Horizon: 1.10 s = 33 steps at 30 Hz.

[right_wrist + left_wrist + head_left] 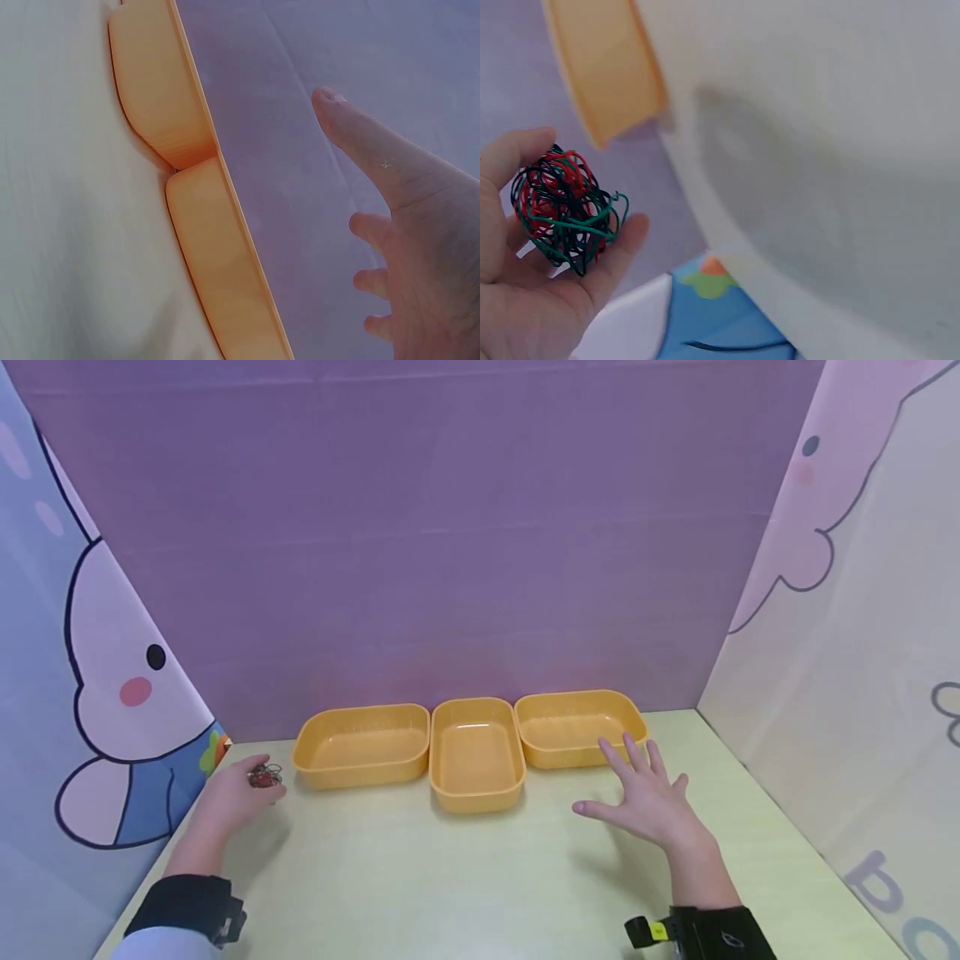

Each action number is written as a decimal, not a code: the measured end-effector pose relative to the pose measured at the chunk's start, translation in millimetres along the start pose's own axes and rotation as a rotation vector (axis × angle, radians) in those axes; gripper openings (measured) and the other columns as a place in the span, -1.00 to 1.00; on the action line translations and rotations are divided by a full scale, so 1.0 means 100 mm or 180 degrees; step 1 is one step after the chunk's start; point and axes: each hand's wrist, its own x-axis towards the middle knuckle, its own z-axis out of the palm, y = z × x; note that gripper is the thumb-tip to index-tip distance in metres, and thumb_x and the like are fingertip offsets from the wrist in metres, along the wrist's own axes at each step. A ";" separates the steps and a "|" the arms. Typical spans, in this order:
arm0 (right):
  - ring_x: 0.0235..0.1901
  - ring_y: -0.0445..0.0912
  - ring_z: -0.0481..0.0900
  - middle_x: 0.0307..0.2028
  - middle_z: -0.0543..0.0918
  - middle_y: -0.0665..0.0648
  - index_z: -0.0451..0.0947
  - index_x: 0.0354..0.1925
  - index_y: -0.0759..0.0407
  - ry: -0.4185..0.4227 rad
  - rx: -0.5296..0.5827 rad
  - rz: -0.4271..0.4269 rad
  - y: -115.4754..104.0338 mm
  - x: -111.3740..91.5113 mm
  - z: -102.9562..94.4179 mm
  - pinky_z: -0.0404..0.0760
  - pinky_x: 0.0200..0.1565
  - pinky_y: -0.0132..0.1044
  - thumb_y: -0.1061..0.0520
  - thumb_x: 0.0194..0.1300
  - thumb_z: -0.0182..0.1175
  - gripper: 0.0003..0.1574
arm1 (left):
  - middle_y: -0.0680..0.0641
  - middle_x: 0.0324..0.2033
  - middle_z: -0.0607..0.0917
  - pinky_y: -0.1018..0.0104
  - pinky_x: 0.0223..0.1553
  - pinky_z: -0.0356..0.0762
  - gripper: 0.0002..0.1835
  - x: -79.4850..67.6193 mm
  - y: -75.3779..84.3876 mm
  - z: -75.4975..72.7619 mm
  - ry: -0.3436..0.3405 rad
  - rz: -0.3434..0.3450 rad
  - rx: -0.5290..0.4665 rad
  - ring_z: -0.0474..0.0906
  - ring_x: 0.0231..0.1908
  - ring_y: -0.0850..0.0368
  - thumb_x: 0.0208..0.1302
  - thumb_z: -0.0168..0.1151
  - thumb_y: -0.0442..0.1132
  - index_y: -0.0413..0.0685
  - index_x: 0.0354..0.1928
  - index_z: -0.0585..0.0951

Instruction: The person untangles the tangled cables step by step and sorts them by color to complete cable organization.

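Note:
At the left of the table, my left hand point(238, 793) holds a tangled ball of thin wires point(566, 210) between thumb and curled fingers. The wires are red, green and black. My right hand point(651, 797) hovers over the table with its fingers spread, holding nothing. It is nearest to the right yellow tray point(577, 758). In the right wrist view the thumb point(367, 142) points out straight. The left yellow tray point(363, 774) stands to the right of my left hand, a short way off.
A middle yellow tray point(478, 802) stands between the other two, along the purple back wall point(450, 543). Printed panels close off both sides, the left one point(135, 693) with a cartoon figure and the right one point(840, 693) mostly white. The tabletop point(420, 877) is pale.

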 end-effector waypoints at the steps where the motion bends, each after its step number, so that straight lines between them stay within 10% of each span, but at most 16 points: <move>1: 0.36 0.21 -0.51 0.47 -0.20 0.23 -0.11 0.50 -0.15 -0.0005 0.0001 0.0001 0.00 0.00 0.00 -0.26 -0.05 0.69 -0.77 -0.15 0.03 0.42 | -0.47 0.18 0.32 -0.27 -0.07 0.47 -0.05 -0.02 0.05 -0.01 0.0063 0.0073 -0.0038 0.34 -0.04 -0.33 0.17 0.33 0.10 -0.26 0.42 0.12; 10: 0.36 0.24 -0.48 0.47 -0.21 0.24 -0.11 0.50 -0.14 -0.0017 0.0039 -0.0001 -0.01 -0.02 -0.03 -0.29 -0.05 0.69 -0.76 -0.15 0.04 0.42 | -0.30 0.19 0.40 0.07 -0.15 0.62 -0.16 -0.16 0.57 0.04 0.0392 0.0564 -0.0944 0.41 0.00 -0.19 0.17 0.31 0.16 -0.03 0.40 0.26; 19: 0.36 0.21 -0.51 0.47 -0.25 0.20 -0.20 0.50 -0.24 -0.0014 0.0029 -0.0006 0.02 -0.06 -0.04 -0.28 -0.06 0.69 -0.76 -0.15 0.02 0.41 | -0.14 0.16 0.44 0.40 -0.17 0.59 -0.33 -0.33 1.08 0.33 0.0045 0.0914 -0.2390 0.49 0.00 -0.01 0.18 0.38 -0.05 0.05 0.32 0.38; 33: 0.36 0.18 -0.50 0.48 -0.26 0.16 -0.17 0.50 -0.24 -0.0013 0.0017 -0.0011 0.07 -0.11 -0.08 -0.24 -0.05 0.69 -0.77 -0.15 0.01 0.40 | -0.21 0.15 0.49 0.23 -0.10 0.60 -0.37 -0.75 1.65 0.83 -0.0581 0.1526 -0.3345 0.47 0.04 -0.09 0.18 0.34 -0.37 -0.10 0.30 0.38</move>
